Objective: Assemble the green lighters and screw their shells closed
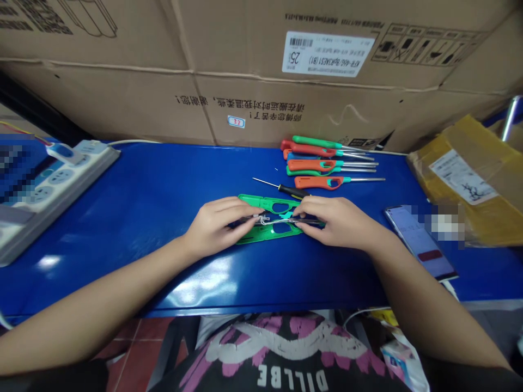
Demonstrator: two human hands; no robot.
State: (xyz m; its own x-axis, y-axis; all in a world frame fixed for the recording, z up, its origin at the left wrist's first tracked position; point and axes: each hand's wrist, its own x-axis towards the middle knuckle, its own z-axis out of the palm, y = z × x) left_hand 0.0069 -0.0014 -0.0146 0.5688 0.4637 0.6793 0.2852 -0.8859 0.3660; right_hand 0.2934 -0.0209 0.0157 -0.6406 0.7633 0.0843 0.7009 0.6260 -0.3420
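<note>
Two green plastic lighter-handle shells lie side by side on the blue tabletop. My left hand rests on their left end, fingers curled and pinching a white wire and metal part lying between the shells. At the right end, my right hand pinches the same inner part with closed fingers. A small black-handled screwdriver lies just behind the shells.
Several finished long-nosed lighters in orange, red and green lie at the back. A power strip sits at left, a phone and a yellow parcel at right. Big cardboard boxes wall the back.
</note>
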